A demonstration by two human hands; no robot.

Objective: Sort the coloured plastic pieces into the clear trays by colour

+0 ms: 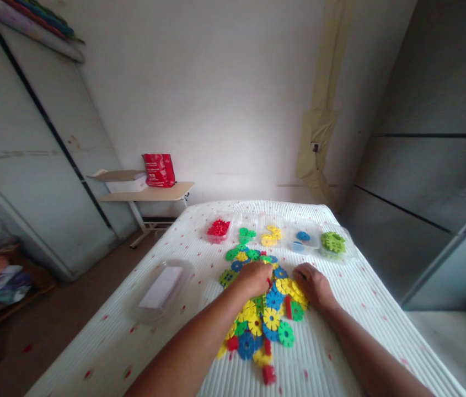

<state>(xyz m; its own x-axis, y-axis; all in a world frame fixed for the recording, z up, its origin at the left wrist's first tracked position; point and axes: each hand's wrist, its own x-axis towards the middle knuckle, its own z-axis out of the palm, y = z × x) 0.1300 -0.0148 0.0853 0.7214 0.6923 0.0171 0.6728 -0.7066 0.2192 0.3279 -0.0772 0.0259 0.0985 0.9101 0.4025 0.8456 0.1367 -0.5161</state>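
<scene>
1. A loose pile of plastic discs (272, 318) lies on a cloth-covered worktop (375, 309), its long axis running roughly from twelve to six o'clock.
2. The left hand (254, 279) is over the pile, fingers curled. A red piece (268, 284) shows beside them; whether they pinch it cannot be told. Most discs lie toward six o'clock from these fingers.
3. The right hand (315, 285) is at the pile's two-o'clock edge, fingers bent beside yellow discs (288, 288); their grip cannot be told. The left hand is nearer the pile's middle.
4. Toward twelve o'clock, clear tubs (309, 246) hold coloured pieces.
</scene>
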